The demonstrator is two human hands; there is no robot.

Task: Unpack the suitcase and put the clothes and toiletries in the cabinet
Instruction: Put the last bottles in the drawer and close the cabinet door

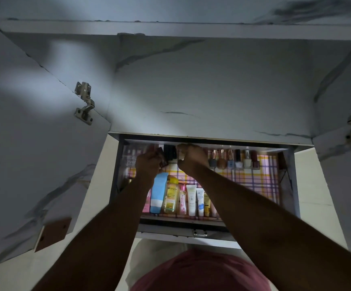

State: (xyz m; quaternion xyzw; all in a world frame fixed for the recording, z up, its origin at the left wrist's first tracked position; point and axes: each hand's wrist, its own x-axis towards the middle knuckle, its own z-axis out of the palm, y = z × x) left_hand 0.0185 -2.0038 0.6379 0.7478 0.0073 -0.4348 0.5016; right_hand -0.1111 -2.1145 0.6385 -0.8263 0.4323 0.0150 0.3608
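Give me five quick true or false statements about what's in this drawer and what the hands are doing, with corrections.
1. Both hands reach to the back of the drawer. True.
2. The nail polish bottles lie flat at the front. False: they stand in a row along the back.
3. The yellow bottle sits beside the blue tube. True.
4. The liner is plain white. False: it is plaid.
5. The left hand is empty. False: it holds small dark items.
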